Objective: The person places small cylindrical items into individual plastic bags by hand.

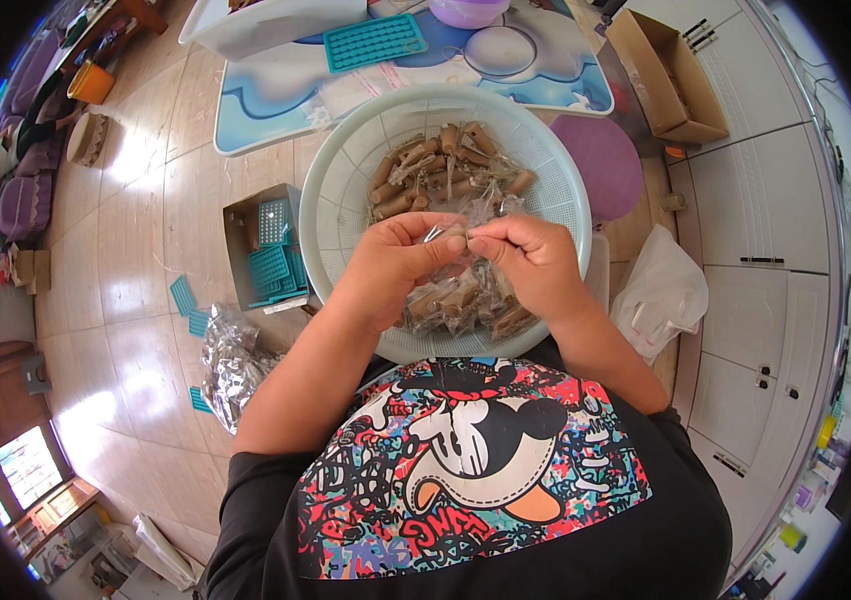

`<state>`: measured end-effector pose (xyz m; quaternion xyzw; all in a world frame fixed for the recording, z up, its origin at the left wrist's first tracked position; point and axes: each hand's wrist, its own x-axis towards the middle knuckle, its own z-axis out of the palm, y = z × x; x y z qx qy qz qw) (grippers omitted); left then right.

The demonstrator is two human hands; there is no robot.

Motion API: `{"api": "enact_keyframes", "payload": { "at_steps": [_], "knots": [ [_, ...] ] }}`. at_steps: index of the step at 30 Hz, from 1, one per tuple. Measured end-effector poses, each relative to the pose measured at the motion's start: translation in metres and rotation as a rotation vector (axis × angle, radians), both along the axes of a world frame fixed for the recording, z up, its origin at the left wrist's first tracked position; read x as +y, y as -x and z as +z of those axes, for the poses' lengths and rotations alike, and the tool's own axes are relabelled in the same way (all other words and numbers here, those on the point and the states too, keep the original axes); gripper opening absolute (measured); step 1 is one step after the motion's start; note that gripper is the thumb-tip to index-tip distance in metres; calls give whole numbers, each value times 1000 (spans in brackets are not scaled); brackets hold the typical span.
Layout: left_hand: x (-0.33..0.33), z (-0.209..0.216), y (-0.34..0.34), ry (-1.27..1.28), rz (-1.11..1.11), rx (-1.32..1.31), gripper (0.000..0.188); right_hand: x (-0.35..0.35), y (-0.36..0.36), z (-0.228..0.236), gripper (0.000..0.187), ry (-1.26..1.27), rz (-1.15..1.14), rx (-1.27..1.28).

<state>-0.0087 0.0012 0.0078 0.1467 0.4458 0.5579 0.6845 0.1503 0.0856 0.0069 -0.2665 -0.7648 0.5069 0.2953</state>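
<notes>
My left hand and my right hand meet over a large pale green mesh basket. Fingertips of both are pinched together on a clear plastic wrapper; a small silvery glint shows by the left fingers, and what it belongs to is hidden. At the far side of the basket lie several brown rolls, cylinder-shaped, some with clear film around them. Nearer me, under my hands, sit more brown rolls in clear wrappers, partly covered by my wrists.
Left of the basket stands a cardboard box with teal trays. A silvery plastic bundle lies on the floor. Beyond is a blue-white table with a teal mould. At right are a purple stool and a white bag.
</notes>
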Motion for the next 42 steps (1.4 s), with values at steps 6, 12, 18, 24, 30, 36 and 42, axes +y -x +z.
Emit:
{"api": "enact_keyframes", "payload": {
  "at_steps": [6, 12, 18, 24, 30, 36, 42],
  "knots": [
    [-2, 2, -5, 44, 105, -117, 26, -1, -3, 5, 12, 83, -15, -66],
    [0, 0, -7, -46, 93, 200, 20, 13, -6, 11, 11, 20, 116, -150],
    [-1, 3, -13, -76, 146, 279, 18, 6, 5, 23, 14, -182, -81, -84],
    [-7, -3, -21, -111, 121, 477, 18, 3, 23, 4, 10, -421, -134, 3],
    [-11, -1, -23, -172, 141, 521, 17, 23, 21, -12, 12, 108, -323, 273],
    [-10, 4, -11, -144, 297, 398, 17, 30, 1, -4, 16, 688, -295, 461],
    [-11, 6, -8, -83, 285, 377, 13, 1, 4, -6, 14, 617, -35, 138]
  ]
}}
